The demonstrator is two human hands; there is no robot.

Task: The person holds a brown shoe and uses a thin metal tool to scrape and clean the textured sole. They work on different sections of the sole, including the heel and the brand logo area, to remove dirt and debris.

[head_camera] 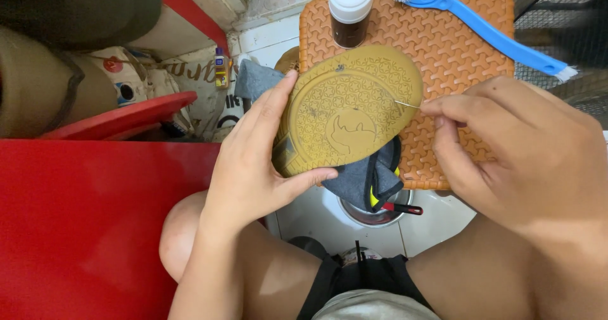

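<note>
Left hand grips an upturned shoe by its yellow sole; right hand pinches a thin needle against the tread, which could slip and prick.

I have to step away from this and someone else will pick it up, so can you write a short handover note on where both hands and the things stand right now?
Left hand: grips the yellow-brown rubber-soled shoe, sole turned up, thumb across its lower edge.
Right hand: pinches a thin metal needle, its tip at the sole's right edge.
Nearby: orange woven plastic stool under the shoe, carrying a brown bottle with white pump top and a blue plastic brush. A metal bowl sits on the floor below.
Done: needle meets the sole edge.
Left: how far the sole edge has been worked cannot be told from here.
</note>
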